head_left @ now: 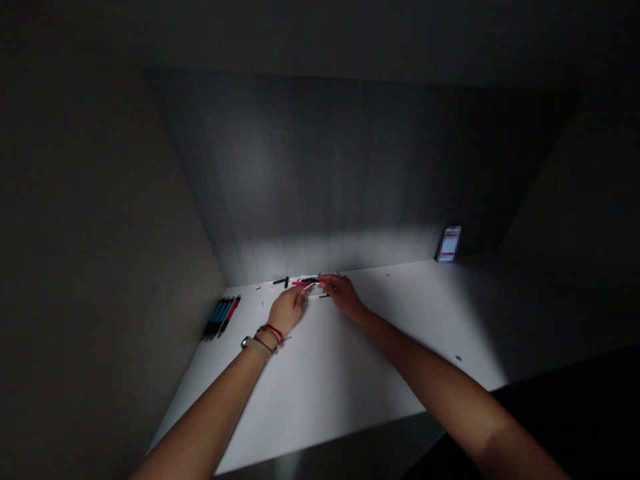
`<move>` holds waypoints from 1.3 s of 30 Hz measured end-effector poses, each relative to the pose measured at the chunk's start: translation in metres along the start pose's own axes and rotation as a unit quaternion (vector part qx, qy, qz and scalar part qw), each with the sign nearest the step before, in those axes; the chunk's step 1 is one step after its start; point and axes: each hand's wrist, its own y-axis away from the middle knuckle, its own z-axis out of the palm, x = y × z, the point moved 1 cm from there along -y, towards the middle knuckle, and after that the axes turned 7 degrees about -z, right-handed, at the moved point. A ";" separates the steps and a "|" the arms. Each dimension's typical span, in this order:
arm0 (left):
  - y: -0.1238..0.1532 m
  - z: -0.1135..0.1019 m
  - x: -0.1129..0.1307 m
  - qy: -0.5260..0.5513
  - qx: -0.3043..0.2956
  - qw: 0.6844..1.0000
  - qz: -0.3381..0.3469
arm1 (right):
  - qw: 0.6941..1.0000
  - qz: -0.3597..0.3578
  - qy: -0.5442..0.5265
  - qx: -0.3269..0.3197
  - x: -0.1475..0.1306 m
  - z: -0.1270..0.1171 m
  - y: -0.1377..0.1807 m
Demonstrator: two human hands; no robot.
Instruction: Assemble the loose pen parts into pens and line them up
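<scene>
My left hand [289, 310], with a watch and bracelets at its wrist, reaches to the back of the white table. Its fingers are pinched on a thin white stick [310, 286], whose exact kind is too small to tell. Close on its right, my right hand [343, 294] has its fingers bent together over the small parts; what they hold is hidden. Around the fingertips lie a red pen part [299, 283] and several black pen parts [287, 283], partly covered by the hands.
Several blue pens and a red pen [229, 316] lie side by side at the table's left edge. A phone [449, 245] leans against the grey back panel [320, 173] at the right. A small dark piece [459, 358] lies near the right front. Side walls enclose the white table [300, 400].
</scene>
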 end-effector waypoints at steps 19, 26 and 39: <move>0.006 -0.016 0.024 -0.238 -0.040 0.965 0.102 | 0.994 -0.001 0.018 -0.111 0.013 0.009 0.012; 0.013 -0.007 0.038 -0.225 -0.052 0.964 0.132 | 0.989 -0.006 0.056 -0.133 0.006 0.020 0.016; 0.014 0.000 0.033 -0.156 -0.050 0.973 0.165 | 0.988 0.001 0.100 -0.118 0.001 0.028 0.018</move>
